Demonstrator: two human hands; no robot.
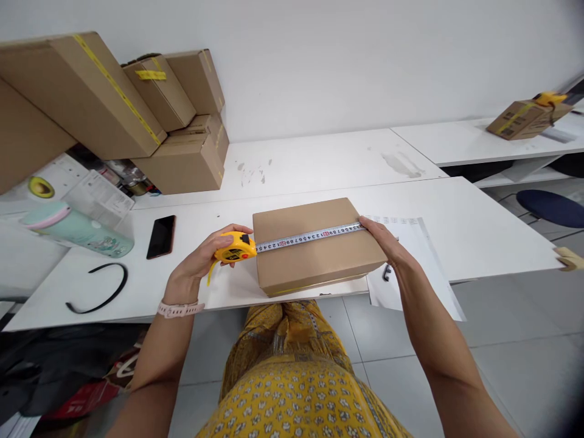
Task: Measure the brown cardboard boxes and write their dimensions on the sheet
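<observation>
Here, left hand (201, 253) grasping tape measure (233, 247), right hand (382, 238) clasping box (314, 257), by tabletop edge (230, 302)

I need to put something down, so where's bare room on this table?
Bare: the smudged area between the central box and the wall, right of the stacked boxes; also right of the white paper. Crowded: the left end, with tumbler, phone and curved black strip.

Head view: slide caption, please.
Left hand holds yellow tape measure; its blade spans a cardboard box to the right hand.
</observation>
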